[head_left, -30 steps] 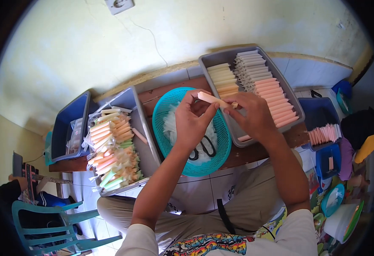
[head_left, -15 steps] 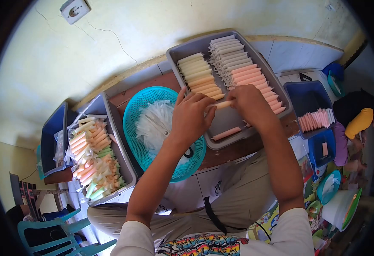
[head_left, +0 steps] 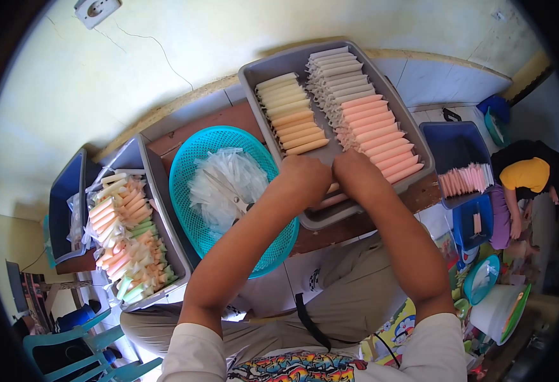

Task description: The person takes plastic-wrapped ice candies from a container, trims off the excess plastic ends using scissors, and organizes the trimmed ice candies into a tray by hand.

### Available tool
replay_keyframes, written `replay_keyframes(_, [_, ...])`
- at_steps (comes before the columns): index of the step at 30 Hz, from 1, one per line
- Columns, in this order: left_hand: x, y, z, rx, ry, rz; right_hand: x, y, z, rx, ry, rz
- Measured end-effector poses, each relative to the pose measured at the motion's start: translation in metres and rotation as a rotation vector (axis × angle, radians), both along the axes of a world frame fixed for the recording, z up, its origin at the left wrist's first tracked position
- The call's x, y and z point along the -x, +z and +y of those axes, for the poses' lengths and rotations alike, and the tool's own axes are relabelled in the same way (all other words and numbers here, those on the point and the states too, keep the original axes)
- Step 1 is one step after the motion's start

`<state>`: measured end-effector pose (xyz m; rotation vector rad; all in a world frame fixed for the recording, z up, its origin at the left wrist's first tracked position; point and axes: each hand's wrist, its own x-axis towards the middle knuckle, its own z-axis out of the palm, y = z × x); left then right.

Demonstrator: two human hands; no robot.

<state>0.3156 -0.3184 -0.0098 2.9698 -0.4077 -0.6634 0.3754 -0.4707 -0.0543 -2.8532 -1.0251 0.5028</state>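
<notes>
1. Meeting side by side over the near part of the grey tray (head_left: pixel 318 223), the left hand (head_left: pixel 307 178) and right hand (head_left: pixel 356 170) have their fingers curled under; from where I stand, I can't tell whether either grips anything.
2. A pink tube (head_left: pixel 331 202) lies in the tray on the near side of both hands, partly hidden, its long axis running left to right, right end slightly farther off.
3. The orange tubes (head_left: pixel 297 130) lie in the left row, just beyond the left hand, which is the nearer one; they slant the same way.
4. The pink row (head_left: pixel 382 138) lies beyond and rightward, nearest the right hand.
5. Left of the left hand, the turquoise basket (head_left: pixel 179 184) holds clear sleeves (head_left: pixel 214 175) and scissors (head_left: pixel 235 199).
</notes>
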Motion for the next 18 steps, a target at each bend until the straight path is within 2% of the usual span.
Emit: replay_keyframes(18, [0.002, -0.008, -0.005, 0.017, 0.011, 0.022, 0.009, 0.009, 0.0, -0.031, -0.03, 0.033])
